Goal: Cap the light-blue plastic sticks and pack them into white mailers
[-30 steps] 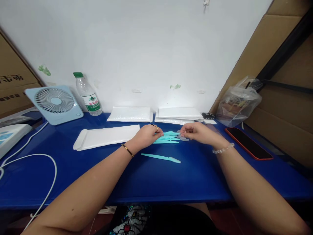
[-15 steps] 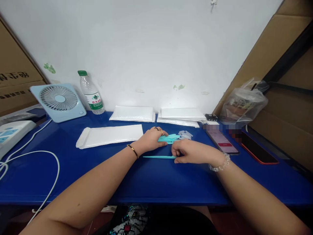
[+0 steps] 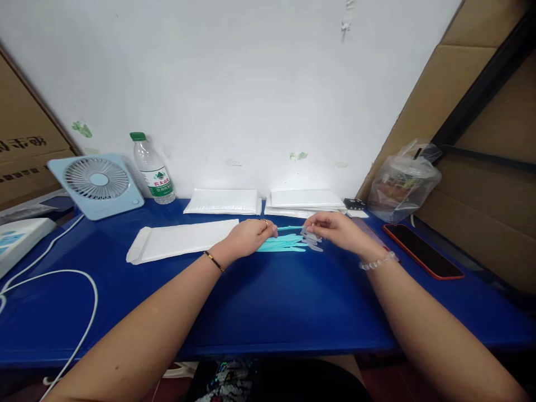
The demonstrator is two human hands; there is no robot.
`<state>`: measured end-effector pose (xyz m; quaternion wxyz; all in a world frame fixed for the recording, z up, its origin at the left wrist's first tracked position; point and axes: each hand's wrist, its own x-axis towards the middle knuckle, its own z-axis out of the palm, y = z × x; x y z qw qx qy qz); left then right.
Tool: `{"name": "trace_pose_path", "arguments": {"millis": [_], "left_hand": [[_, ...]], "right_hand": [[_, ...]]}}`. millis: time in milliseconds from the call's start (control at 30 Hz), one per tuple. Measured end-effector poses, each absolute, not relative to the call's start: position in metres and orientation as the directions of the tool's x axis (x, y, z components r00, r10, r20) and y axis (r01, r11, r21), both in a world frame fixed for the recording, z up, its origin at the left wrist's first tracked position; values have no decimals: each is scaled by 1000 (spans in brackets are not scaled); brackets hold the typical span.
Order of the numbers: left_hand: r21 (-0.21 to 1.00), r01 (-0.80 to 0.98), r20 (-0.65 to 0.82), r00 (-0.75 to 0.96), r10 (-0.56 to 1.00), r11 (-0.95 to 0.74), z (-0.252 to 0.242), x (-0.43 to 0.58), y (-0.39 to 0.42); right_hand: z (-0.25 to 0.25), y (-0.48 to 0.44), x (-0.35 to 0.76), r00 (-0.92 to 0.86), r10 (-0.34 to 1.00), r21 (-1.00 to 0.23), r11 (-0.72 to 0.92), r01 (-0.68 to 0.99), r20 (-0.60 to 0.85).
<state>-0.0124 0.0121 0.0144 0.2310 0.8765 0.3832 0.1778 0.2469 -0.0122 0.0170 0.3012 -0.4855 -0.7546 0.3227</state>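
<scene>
Hands meet near the back middle of the blue bench (image 3: 268,301). The left hand (image 3: 247,237), with a ring on one finger and a thin bangle at the wrist, has its fingers curled and pinched on one end of a teal eyebrow razor (image 3: 290,228). The right hand (image 3: 335,230), a bead bracelet at its wrist, has its fingertips closed on the other end. The razor is held level just above the bench surface, spanning the short gap between the two hands. What exactly the right fingertips grip at that end is too small to tell.

Directly beneath it lies a pile of teal razors (image 3: 282,244), handles roughly parallel, with a few clear caps (image 3: 313,241) scattered at the pile's right end, under the right hand.

A white bubble mailer (image 3: 180,239) lies flat to the left of the left hand, nearly touching it. Behind the hands, against the wall, sit two stacks of white mailers (image 3: 224,201), side by side. Further left stand a pale blue desk fan (image 3: 98,183) and a water bottle (image 3: 153,170) with a green cap, the bottle just right of the fan. A white cable (image 3: 62,274) loops across the bench's left side. On the right, a phone in a red case (image 3: 422,258) lies face up, and a crumpled clear plastic bag (image 3: 402,181) rests behind it against a cardboard box (image 3: 481,184).
</scene>
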Motion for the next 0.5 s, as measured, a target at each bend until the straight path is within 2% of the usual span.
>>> {"name": "trace_pose_path", "arguments": {"millis": [100, 233, 400, 500], "left_hand": [[567, 590, 186, 588, 787, -575, 15, -15, 14], [567, 598, 223, 551, 804, -567, 11, -15, 17], [562, 595, 242, 547, 801, -575, 8, -16, 21], [562, 592, 235, 555, 798, -577, 8, -16, 21]], "right_hand": [[13, -4, 255, -227, 947, -871, 302, 388, 228], [9, -1, 255, -157, 968, -964, 219, 151, 196], [5, -1, 249, -147, 982, -987, 135, 84, 122], [4, -1, 245, -138, 981, -988, 145, 60, 135]]}}
